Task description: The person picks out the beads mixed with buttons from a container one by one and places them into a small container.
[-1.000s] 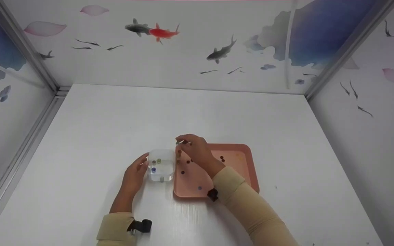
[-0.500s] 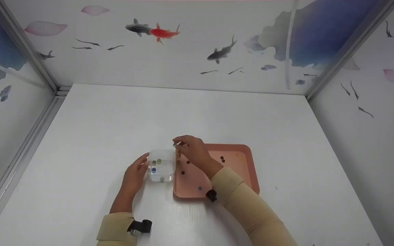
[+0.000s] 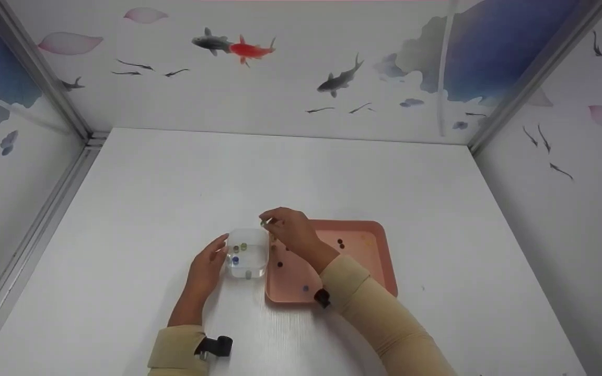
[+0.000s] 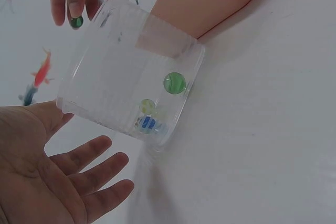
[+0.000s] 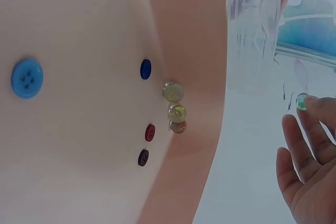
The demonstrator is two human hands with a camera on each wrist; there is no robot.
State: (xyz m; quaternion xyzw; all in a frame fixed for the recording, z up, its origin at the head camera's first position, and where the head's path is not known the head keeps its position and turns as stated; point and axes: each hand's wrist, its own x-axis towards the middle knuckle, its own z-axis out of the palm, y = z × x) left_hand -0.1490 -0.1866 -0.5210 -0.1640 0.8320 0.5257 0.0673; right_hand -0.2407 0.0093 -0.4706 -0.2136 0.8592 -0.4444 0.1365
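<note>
Over the far right rim of a clear plastic box (image 3: pixel 249 237), my right hand (image 3: pixel 296 230) pinches a green glass marble (image 5: pixel 302 101) between thumb and forefinger, its other fingers spread. My left hand (image 3: pixel 204 271) rests at the box's left side with its fingers loosely extended, touching near the rim. Inside the box lie a green marble (image 4: pixel 174 83), a yellow-green marble (image 4: pixel 147 106) and a blue one (image 4: pixel 147 123). Beside the box, against the inner wall of the pink tray (image 3: pixel 298 274), sit a pale marble (image 5: pixel 173 92), a yellowish marble (image 5: pixel 177 113) and a brownish one (image 5: pixel 178 127).
Loose on the tray floor are a light blue button (image 5: pixel 27 78), a dark blue button (image 5: pixel 146 69), a red button (image 5: pixel 150 132) and a dark one (image 5: pixel 143 157). The white table (image 3: pixel 175 177) is bounded by printed panels (image 3: pixel 280 104) at the back and sides.
My right hand has moved left from above the tray's far left corner to the box's rim, carrying the green marble. The left hand and the box have stayed in place.
</note>
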